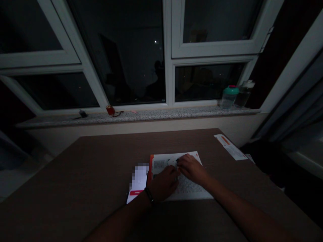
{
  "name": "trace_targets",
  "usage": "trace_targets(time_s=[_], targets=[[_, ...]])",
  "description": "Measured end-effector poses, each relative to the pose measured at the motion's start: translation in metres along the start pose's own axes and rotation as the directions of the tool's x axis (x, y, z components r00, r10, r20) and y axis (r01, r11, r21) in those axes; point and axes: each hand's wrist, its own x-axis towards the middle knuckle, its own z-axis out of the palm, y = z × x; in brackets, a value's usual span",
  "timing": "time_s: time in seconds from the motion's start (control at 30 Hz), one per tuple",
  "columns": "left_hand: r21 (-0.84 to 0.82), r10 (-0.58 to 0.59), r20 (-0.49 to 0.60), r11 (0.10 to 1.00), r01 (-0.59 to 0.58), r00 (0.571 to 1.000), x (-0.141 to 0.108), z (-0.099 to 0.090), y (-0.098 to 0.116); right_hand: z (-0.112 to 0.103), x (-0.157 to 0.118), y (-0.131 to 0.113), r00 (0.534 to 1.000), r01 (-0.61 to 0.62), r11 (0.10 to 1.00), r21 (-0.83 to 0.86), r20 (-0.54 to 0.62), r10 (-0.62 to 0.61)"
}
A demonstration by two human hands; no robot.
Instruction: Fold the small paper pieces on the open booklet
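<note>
— On the brown surface (pixel 75 174), what lies under the hands?

— An open booklet (pixel 188 190) with an orange edge, flat near the middle. The left hand (pixel 164 183) and the right hand (pixel 192 169) sit over it close together, apart only by a narrow gap at the fingertips.

— Are they clamped on anything?

— I can't tell. A small dark thing (pixel 177 160) shows at the right hand's fingertips, but it's too dim and small to name, and neither hand clearly grips it. My guess is that the booklet lies open there so the hands can work on that one spot of the page.

— And the other papers?

— A white leaflet (pixel 135 196) with a red strip lies just beside the booklet's left edge, partly blurred out. A long paper strip (pixel 230 147) lies near the far right corner. They seem set aside, leaving room around the hands.

— Any containers?

— Two, on the speckled stone windowsill (pixel 126 117), over to the right: a clear jar (pixel 228 100) with a teal lid, and just beside it a glass bottle (pixel 242 97) with a pale cap. It's too dim to tell what's inside either. Farther left on the sill sit a small red box (pixel 110 110) and a pair of glasses (pixel 116 114).
</note>
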Motion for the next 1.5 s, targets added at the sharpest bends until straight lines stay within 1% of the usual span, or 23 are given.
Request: trace_targets(time_s=[0.07,0.13,0.3,0.6,0.77,1.03,1.27,1.5], targets=[[-0.005,-0.009,-0.011,1.000,0.009,1.000,0.000,0.000,0.000,-0.001,-0.002,-0.002,0.998,0.040,0.999,-0.004,0.052,-0.040],[-0.007,-0.012,-0.019,1.000,0.012,1.000,0.000,0.001,0.001,-0.002,-0.003,-0.003,0.995,0.050,0.999,-0.005,0.084,-0.050],[-0.009,-0.009,-0.036,1.000,0.008,0.999,-0.001,0.004,-0.002,-0.002,-0.004,-0.004,0.993,0.059,0.998,-0.006,0.103,-0.058],[-0.005,-0.021,-0.058,1.000,0.021,0.998,0.000,0.005,-0.004,0.000,-0.003,-0.007,0.990,0.030,0.999,-0.031,0.142,-0.025],[0.000,-0.002,-0.080,1.000,0.002,0.997,-0.001,0.006,-0.005,-0.003,-0.002,-0.010,0.985,0.029,0.998,-0.051,0.171,-0.020],[0.008,0.028,-0.087,1.000,-0.028,0.996,-0.002,0.006,-0.007,0.002,-0.004,-0.008,0.992,-0.009,1.000,-0.021,0.127,0.011],[0.016,0.015,-0.062,1.000,-0.014,0.998,-0.001,0.005,-0.008,0.003,-0.004,-0.009,0.993,-0.036,0.999,0.017,0.110,0.034],[-0.025,0.014,-0.073,1.000,-0.016,0.997,-0.002,0.006,-0.011,0.003,-0.005,-0.012,0.992,-0.065,0.998,0.023,0.105,0.063]])
